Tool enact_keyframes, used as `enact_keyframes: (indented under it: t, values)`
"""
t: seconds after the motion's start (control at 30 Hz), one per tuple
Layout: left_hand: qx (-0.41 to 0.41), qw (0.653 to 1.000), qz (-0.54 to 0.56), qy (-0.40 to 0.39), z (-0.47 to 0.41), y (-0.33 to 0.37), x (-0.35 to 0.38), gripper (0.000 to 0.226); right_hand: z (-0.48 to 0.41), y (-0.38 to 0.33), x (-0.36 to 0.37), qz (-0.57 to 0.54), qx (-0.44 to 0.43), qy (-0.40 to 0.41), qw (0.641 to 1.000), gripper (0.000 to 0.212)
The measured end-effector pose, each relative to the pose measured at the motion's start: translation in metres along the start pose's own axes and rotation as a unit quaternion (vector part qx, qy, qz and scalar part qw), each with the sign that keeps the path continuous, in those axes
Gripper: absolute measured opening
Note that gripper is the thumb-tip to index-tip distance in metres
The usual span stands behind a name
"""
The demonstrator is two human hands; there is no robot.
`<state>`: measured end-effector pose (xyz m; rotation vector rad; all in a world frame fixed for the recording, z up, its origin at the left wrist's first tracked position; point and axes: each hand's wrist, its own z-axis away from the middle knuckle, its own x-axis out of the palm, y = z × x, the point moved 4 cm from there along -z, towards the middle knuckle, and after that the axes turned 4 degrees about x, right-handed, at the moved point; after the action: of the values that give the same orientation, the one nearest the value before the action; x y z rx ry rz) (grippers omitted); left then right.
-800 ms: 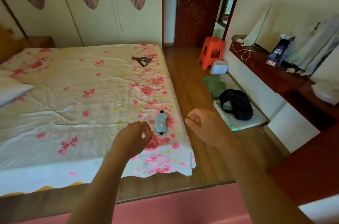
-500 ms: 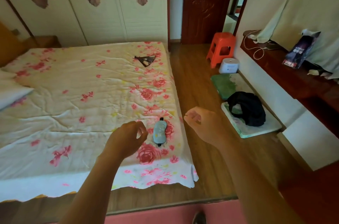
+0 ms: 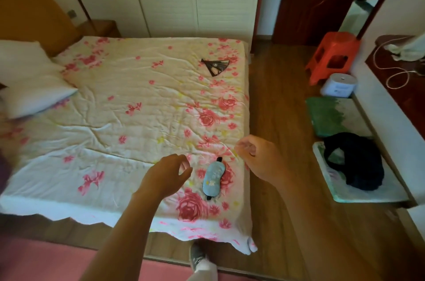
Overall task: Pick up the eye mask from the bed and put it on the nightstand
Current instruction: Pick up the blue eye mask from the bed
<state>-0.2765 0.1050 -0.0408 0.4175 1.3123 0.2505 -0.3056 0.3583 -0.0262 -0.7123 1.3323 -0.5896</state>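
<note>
Eye mask (image 3: 213,178): pale blue-grey padded oval, faint yellow print on its face, black strap ends showing at top and bottom. Lies flat on the floral bedspread (image 3: 128,106), lower centre of frame, near the bed's right edge and foot corner, lengthwise and slightly tilted. Left hand (image 3: 166,171) hovers just left of it, fingers loosely curled, holding nothing, not touching. Right hand (image 3: 261,157) above and right of it, fingers curled in, empty. Nightstand (image 3: 101,27) upper left, beside the headboard, well apart from the mask
</note>
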Motion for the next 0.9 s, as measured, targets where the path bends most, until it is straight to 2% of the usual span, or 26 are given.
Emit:
enact_keyframes:
  t: [0.3, 0.47, 0.67, 0.77, 0.9]
  values:
    - [-0.031, 0.994, 0.086, -0.063, -0.112, -0.049, 0.030, 0.022, -0.107, 0.015, 0.024, 0.063, 0.031, -0.046, 0.996, 0.021]
    - [-0.066, 0.984, 0.138, -0.088, -0.162, -0.064, 0.065, 0.024, -0.160, 0.049, 0.049, 0.071, 0.047, -0.079, 0.993, 0.021]
    - [-0.152, 0.966, 0.156, -0.141, -0.202, -0.108, 0.180, 0.031, -0.216, 0.144, 0.138, 0.103, 0.066, -0.158, 0.980, 0.027]
    - [-0.202, 0.953, 0.148, -0.169, -0.212, -0.124, 0.245, 0.044, -0.226, 0.196, 0.196, 0.166, 0.041, -0.215, 0.962, 0.025]
    - [-0.267, 0.935, 0.147, -0.180, -0.219, -0.144, 0.311, 0.057, -0.237, 0.243, 0.252, 0.197, 0.041, -0.255, 0.946, 0.035]
